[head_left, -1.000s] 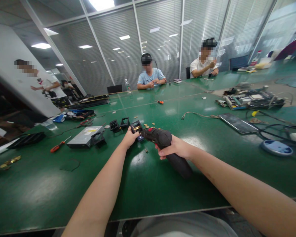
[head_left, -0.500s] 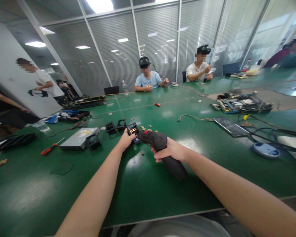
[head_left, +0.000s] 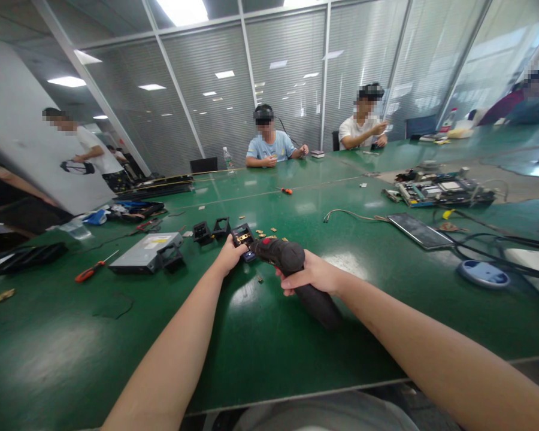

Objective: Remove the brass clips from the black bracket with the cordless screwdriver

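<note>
My right hand (head_left: 312,273) is wrapped round a black electric screwdriver (head_left: 291,266) with a red switch, its tip pointing left at a small black part (head_left: 241,234) with brass contacts. My left hand (head_left: 230,253) is closed on that small black part and holds it on the green table (head_left: 269,335). Small brass pieces (head_left: 265,230) lie scattered just behind the part. Two more black plastic parts (head_left: 211,229) stand to its left.
A grey optical drive (head_left: 144,251) and a red-handled screwdriver (head_left: 90,270) lie to the left. At the right are a dark tablet (head_left: 420,229), circuit boards (head_left: 440,190), cables and a blue round device (head_left: 483,272). Other people sit at the far side and stand at left.
The view shifted slightly between one second ago and half a second ago. Both hands keep the same hold; the screwdriver and the part have hardly moved.
</note>
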### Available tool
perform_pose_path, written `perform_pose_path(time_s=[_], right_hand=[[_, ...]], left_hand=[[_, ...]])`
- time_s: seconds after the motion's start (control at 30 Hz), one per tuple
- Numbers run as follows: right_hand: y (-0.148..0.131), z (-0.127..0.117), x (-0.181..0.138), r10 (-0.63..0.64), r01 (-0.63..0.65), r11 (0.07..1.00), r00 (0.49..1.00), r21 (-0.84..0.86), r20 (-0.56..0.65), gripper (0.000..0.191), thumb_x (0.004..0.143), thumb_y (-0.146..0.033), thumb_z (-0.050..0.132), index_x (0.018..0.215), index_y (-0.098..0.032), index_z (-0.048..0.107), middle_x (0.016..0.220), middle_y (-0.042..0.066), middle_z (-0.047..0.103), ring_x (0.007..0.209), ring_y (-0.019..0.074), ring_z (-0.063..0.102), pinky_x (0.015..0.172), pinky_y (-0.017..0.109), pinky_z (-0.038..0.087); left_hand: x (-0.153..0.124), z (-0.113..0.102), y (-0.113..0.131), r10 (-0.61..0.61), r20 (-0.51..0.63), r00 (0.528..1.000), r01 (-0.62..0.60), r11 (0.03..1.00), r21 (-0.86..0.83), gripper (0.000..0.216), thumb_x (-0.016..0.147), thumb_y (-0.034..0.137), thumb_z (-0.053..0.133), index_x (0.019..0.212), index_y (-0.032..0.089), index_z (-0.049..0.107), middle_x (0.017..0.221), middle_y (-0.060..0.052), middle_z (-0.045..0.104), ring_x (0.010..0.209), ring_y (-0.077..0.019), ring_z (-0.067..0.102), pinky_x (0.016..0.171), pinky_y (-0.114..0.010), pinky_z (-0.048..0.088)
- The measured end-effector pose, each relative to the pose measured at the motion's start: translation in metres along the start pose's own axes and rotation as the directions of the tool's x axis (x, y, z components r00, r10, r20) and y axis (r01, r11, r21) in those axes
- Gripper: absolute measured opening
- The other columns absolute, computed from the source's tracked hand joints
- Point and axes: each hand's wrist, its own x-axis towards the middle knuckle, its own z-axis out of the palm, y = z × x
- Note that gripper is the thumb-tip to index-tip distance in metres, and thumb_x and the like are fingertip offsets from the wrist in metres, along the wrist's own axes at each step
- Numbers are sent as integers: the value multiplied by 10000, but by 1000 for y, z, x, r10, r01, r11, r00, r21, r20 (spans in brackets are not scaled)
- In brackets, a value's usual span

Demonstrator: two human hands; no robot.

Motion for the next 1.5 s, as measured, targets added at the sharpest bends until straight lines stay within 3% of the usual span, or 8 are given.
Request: perform_pose_path(time_s=[0.43, 0.9, 1.5], right_hand=[[0, 0, 0, 35, -35, 999, 999, -11, 30, 374, 624, -236, 912, 889, -146, 663, 706, 12, 702, 616, 184, 688, 618, 293, 527], [-6, 2, 4, 179, -182, 983, 977, 17, 114, 443, 550, -253, 913, 901, -135, 668, 695, 42, 734, 605, 206, 717, 582, 292, 572], [-4, 0, 2, 160, -163, 986, 984, 41, 77, 366, 569, -222, 882, 865, -119, 692, 621, 7, 683, 555, 194, 697, 548, 277, 553]], left_hand=[[4, -2, -4, 3, -11, 1000, -3, 1000, 31, 585, 694, 256, 740, 1245, 182, 556, 1196, -93, 703, 1089, -245, 684, 1064, -440, 502], [13, -6, -4, -43, -25, 999, 43, 999, -8, 630, 640, 314, 816, 1211, 197, 578, 1127, -78, 731, 1057, -263, 714, 1111, -523, 472], [3, -2, 5, -3, 3, 1000, 3, 1000, -3, 620, 627, 288, 816, 1191, 190, 578, 1155, -87, 728, 1080, -262, 706, 1054, -451, 524]])
